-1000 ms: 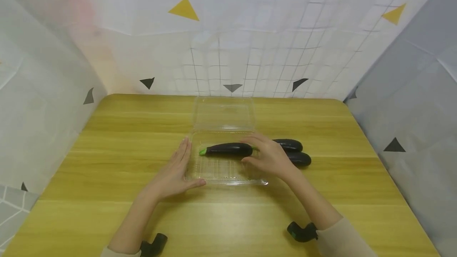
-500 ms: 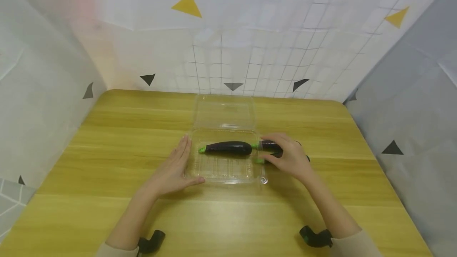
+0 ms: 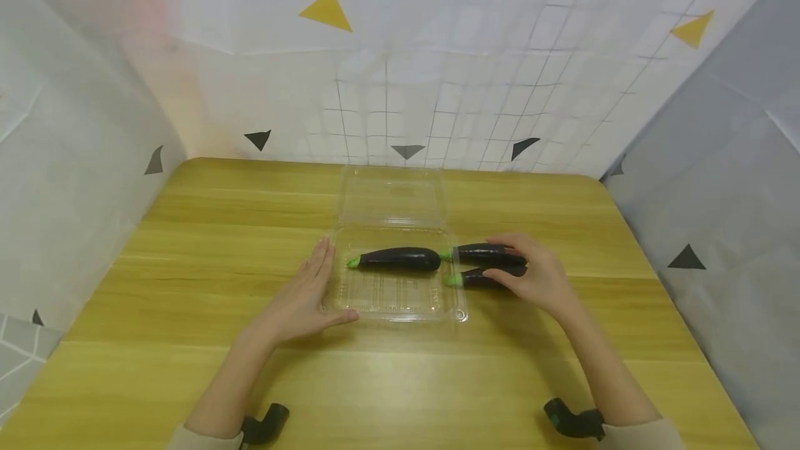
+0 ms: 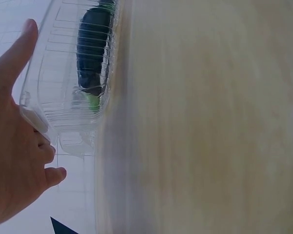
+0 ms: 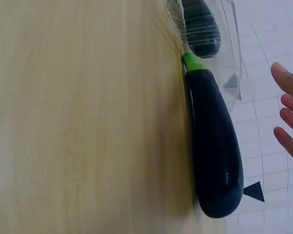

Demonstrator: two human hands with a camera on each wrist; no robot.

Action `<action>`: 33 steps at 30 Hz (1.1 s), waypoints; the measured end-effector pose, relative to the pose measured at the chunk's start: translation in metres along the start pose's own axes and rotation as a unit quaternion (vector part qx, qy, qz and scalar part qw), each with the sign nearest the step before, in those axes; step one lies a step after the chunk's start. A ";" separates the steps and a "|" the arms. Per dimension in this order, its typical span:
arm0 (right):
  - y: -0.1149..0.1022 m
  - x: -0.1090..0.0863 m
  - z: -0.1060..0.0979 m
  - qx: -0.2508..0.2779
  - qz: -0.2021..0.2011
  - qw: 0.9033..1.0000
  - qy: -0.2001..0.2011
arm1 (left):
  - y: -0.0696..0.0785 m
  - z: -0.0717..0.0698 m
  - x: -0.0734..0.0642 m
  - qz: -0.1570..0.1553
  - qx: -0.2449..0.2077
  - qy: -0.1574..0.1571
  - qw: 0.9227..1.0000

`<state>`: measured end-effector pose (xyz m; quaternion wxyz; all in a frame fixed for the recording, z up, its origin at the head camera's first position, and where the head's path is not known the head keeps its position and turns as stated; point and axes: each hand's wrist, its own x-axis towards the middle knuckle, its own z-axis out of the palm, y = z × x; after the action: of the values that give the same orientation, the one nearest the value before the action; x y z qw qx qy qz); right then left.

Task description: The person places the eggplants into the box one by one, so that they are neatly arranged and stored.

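A clear plastic clamshell container (image 3: 390,301) lies on the table with its lid (image 3: 394,194) folded back. Inside it is one dark eggplant (image 3: 403,260), its green stem to the left. My left hand (image 3: 298,303) rests against the container's left end, fingers straight and thumb along the front corner. Two more eggplants lie to the right, a far one (image 3: 480,253) and a near one (image 3: 478,278), stems by the container's right edge. Over their blunt ends is my right hand (image 3: 542,276), fingers loosely spread. In the right wrist view its fingers (image 5: 289,141) are apart from the eggplant (image 5: 216,146).
The wooden table (image 3: 400,380) spreads around the container. A pale wall sheet (image 3: 400,89) with grid lines and triangles stands behind, and more sheets flank both sides. Black angled pieces (image 3: 267,423) sit by both wrists.
My right hand has drawn back to the right from the container's right end, past the two outer eggplants, uncovering their stems. My left hand has stayed in place.
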<state>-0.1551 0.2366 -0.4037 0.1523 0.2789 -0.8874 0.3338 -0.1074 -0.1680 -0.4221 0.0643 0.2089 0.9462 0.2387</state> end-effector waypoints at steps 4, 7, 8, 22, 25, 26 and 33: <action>0.005 -0.004 -0.001 0.000 -0.006 1.000 0.001 | -0.001 0.002 0.000 0.002 0.002 0.003 1.000; 0.006 -0.005 -0.002 -0.005 -0.005 1.000 0.002 | -0.001 0.002 0.001 0.003 0.003 0.005 1.000; 0.006 -0.006 -0.002 -0.005 -0.005 1.000 0.002 | -0.001 0.002 0.001 0.003 0.002 0.005 1.000; 0.014 -0.010 -0.005 0.008 0.011 1.000 -0.008 | -0.001 0.002 0.001 0.002 -0.010 0.003 1.000; 0.016 -0.011 -0.005 0.016 0.013 1.000 -0.009 | -0.001 0.002 0.001 0.003 -0.012 0.004 1.000; 0.016 -0.012 -0.005 0.019 0.014 1.000 -0.009 | -0.001 0.002 0.001 0.003 -0.012 0.004 1.000; 0.022 -0.014 -0.006 0.020 0.015 1.000 -0.008 | -0.001 0.002 0.001 0.003 -0.005 0.008 1.000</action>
<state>-0.1568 0.2598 -0.4172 0.1350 0.2708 -0.8860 0.3513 -0.1079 -0.1679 -0.4249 0.0575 0.2097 0.9447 0.2454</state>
